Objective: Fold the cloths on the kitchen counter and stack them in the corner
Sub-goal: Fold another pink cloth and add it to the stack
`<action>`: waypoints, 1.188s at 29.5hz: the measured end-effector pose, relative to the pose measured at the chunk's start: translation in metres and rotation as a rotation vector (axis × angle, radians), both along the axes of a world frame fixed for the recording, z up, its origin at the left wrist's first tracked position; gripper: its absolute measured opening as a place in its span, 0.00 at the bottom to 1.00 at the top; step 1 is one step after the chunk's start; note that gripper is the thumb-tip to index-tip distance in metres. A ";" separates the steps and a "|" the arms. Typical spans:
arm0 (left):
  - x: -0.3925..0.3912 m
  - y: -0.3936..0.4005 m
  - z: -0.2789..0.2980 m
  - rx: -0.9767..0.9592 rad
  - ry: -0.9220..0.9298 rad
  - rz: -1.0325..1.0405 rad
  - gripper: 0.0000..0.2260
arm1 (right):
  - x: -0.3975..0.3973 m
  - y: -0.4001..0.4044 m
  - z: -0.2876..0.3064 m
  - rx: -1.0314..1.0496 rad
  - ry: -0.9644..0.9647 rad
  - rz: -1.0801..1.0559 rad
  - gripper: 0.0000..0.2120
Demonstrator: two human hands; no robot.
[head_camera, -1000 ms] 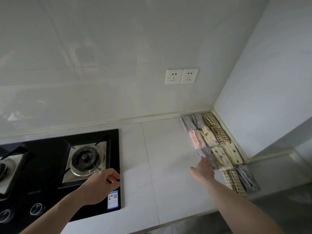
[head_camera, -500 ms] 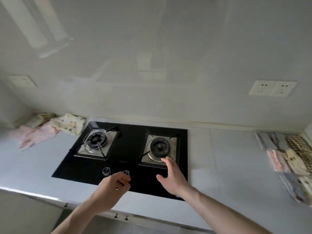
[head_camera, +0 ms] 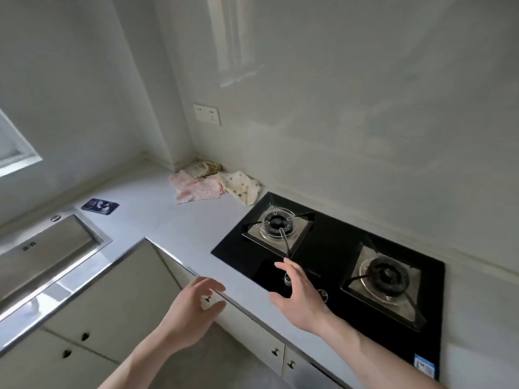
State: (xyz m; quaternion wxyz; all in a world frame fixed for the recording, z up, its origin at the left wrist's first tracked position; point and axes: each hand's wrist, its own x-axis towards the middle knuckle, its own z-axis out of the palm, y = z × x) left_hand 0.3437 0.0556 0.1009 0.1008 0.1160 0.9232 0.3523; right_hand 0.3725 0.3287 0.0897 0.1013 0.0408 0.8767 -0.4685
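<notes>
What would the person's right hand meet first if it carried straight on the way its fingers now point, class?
Probably the near-left burner of the black hob. The right hand, open, points up the picture at it; the loose cloths lie further left. Its height is unclear, so it might pass above.

No text can be read; the blue-and-white sticker (head_camera: 424,366) on the black glass hob (head_camera: 331,265) is too blurred.

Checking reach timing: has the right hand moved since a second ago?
Yes. The right hand has left the folded cloths by the right wall and now hovers over the stove's front left edge, fingers spread, empty.
</notes>
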 end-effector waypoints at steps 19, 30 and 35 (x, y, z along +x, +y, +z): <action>-0.223 -0.109 -0.023 -0.134 -0.071 0.112 0.10 | -0.225 -0.051 0.007 -0.039 0.043 0.088 0.29; -0.409 -0.146 -0.089 -0.298 -0.212 0.057 0.16 | -0.306 -0.076 -0.011 0.025 -0.032 0.023 0.25; -0.489 -0.173 -0.124 -0.444 -0.279 -0.073 0.25 | -0.357 -0.132 -0.027 0.022 -0.072 -0.074 0.25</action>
